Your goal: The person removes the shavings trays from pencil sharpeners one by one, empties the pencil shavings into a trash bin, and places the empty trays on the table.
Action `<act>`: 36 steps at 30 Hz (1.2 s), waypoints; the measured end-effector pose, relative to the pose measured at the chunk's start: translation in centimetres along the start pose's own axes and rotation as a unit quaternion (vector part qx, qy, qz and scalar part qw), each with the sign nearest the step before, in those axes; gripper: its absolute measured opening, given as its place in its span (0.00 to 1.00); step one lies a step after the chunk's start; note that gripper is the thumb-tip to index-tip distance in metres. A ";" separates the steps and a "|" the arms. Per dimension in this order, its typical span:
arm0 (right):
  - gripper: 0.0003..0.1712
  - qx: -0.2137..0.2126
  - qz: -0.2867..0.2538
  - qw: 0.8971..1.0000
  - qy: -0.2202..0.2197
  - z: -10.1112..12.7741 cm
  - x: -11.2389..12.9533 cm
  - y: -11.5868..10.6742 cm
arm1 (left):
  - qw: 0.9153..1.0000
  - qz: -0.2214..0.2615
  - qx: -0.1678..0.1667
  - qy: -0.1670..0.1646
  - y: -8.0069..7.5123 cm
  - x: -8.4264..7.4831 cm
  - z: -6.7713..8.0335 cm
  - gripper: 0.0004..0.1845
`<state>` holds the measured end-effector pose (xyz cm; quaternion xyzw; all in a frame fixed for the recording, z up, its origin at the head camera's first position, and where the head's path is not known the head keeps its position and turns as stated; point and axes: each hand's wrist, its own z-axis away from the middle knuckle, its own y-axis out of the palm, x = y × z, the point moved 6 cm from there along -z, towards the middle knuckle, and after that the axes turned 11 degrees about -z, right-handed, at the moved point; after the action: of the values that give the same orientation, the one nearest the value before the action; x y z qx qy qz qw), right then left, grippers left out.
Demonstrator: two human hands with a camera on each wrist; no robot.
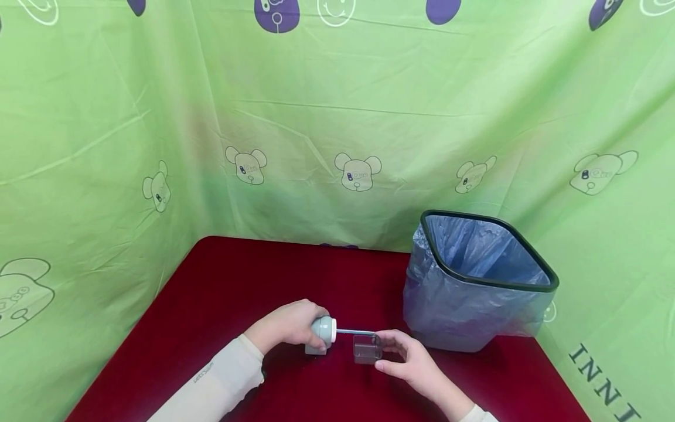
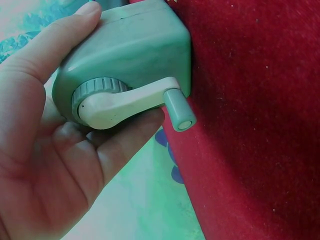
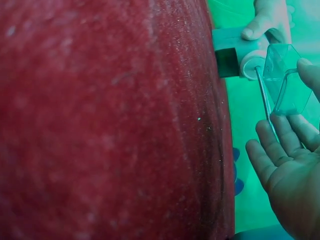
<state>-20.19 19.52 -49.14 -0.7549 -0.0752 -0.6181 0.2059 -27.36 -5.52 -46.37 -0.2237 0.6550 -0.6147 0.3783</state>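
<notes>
My left hand (image 1: 290, 326) grips a pale green pencil sharpener (image 1: 323, 329), thumb on one side and fingers on the other. The sharpener's crank handle (image 2: 125, 104) faces the palm in the left wrist view. A long thin pencil (image 1: 352, 332) sticks out of the sharpener's white-ringed front toward the right. Below that front, a dark drawer slot (image 3: 227, 63) gapes in the right wrist view. My right hand (image 1: 411, 362) pinches a clear plastic shavings drawer (image 1: 365, 350) between thumb and fingers, apart from the sharpener. The pencil's far end reaches the right fingers.
A waste bin (image 1: 469, 319) with a black rim and bluish plastic liner stands on the right of the red-covered table (image 1: 253, 275), beyond my right hand. Green patterned cloth (image 1: 337, 117) hangs around the table's back and sides.
</notes>
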 end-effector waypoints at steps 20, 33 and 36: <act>0.29 -0.002 0.029 0.999 0.015 0.1 -1.0 0.0 | 1.000 0.000 -0.002 0.000 0.2 0.1 0.0 0.32; 0.31 0.006 0.033 0.998 0.045 0.1 -1.7 0.1 | 1.000 0.007 -0.005 -0.002 0.3 0.4 0.1 0.33; 0.30 0.005 0.046 0.998 0.043 0.1 -1.7 0.1 | 1.000 0.008 -0.006 -0.001 0.3 0.4 0.1 0.32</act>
<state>-20.47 19.69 -50.85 -0.7294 -0.0347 -0.6392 0.2413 -27.50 -5.80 -46.76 -0.2214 0.6602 -0.6070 0.3829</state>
